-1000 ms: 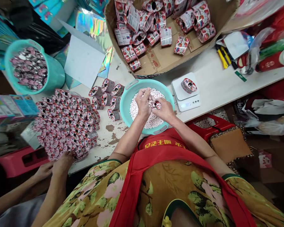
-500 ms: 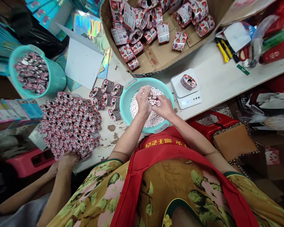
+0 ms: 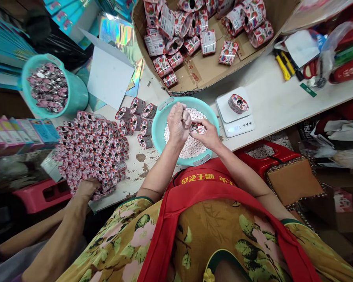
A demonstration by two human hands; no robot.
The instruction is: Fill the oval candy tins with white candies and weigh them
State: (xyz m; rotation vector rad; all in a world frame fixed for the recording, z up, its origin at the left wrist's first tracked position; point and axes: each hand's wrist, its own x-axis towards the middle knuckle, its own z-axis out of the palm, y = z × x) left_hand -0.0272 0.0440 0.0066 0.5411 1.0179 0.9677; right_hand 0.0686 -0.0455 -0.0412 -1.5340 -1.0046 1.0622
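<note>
A turquoise basin (image 3: 161,135) full of small pinkish-white candy pellets (image 3: 191,148) stands before me. Over it, my left hand (image 3: 179,123) is curled into a fist, thumb side up. Pellets showed in its fingers a moment ago; its inside is hidden now. Beside it, my right hand (image 3: 208,135) grips a small strawberry-printed wrapped container (image 3: 197,128), its opening close under the left fist. A white digital scale (image 3: 238,124) to the right bears a similar container (image 3: 238,103). Several filled-looking containers (image 3: 136,122) stand left of the basin.
Behind the basin, a cardboard box (image 3: 206,74) holds loose printed containers. A large stack of them (image 3: 91,150) lies left, with a co-worker's hand (image 3: 89,188) at its front. A turquoise bucket (image 3: 79,94) holds pink-and-silver pieces. Cutters (image 3: 284,66) lie at the right.
My left hand has closed into a tighter fist and turned more upright. The container in my right hand shows more clearly. The co-worker's hand has shifted on the stack; the view has swung slightly left.
</note>
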